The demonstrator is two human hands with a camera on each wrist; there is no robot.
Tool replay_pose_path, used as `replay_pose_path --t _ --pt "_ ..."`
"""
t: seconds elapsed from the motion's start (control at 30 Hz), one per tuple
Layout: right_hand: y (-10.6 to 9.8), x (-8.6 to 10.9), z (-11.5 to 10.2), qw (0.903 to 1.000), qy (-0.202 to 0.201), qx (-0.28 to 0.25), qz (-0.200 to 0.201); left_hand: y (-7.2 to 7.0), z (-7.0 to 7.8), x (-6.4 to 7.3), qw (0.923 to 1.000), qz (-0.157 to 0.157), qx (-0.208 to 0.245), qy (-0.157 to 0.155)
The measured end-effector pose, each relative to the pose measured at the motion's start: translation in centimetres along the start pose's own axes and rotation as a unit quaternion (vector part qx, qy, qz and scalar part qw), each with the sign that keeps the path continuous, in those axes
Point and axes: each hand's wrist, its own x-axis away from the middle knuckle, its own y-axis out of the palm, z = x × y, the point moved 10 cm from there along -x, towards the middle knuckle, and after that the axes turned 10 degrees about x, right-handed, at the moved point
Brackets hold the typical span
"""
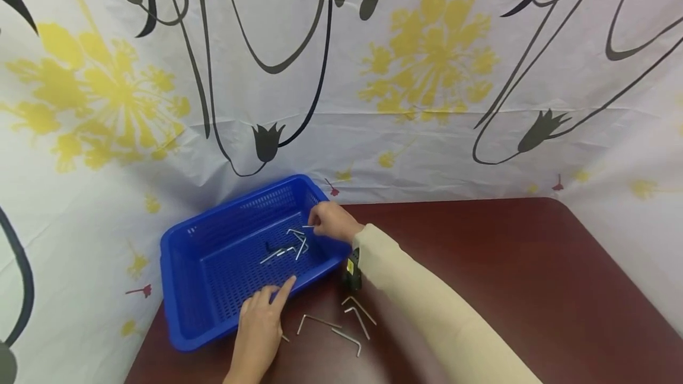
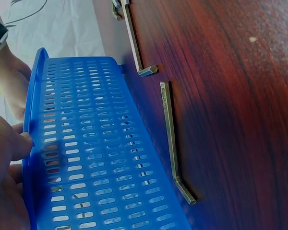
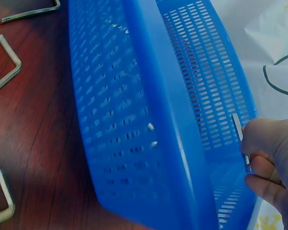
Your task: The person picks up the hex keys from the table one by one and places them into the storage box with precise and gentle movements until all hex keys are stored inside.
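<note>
My right hand (image 1: 333, 221) pinches an L-shaped hex key (image 3: 237, 127) between thumb and fingers, above the right end of the blue plastic basket (image 1: 181, 277). Several more silvery hex keys (image 1: 271, 256) lie on the basket floor, with a small dark piece among them that I cannot make out. My left hand (image 1: 258, 325) holds the near rim of the basket, its fingers over the edge; the left wrist view shows it at the rim (image 2: 28, 115). On the table in front of the basket lie several loose hex keys (image 1: 349, 339), apart from both hands.
The dark red-brown wooden table (image 1: 480, 265) stretches to the right. A patterned white cloth (image 1: 341, 93) hangs behind it, close to the basket's far side. A dark band with a yellow mark (image 1: 351, 268) is around the right wrist.
</note>
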Motion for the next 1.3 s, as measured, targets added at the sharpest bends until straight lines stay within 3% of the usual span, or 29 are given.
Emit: replay_pose_path --t 0.63,0.93,1.3 --pt "0.7 -1.3 -0.7 0.9993 0.01 -0.031 -0.019 -1.6 2.7 1.7 0.9997 0.019 -0.004 0.011" --pt "1.4 -1.4 -1.0 0.9984 0.02 -0.043 -0.032 -1.6 3.8 2.3 0.9999 0.004 -0.015 -0.008" --pt "3.1 -1.6 -0.2 0.9971 0.052 -0.028 -0.049 -2.2 5.3 2.4 0.9997 0.018 -0.008 0.013"
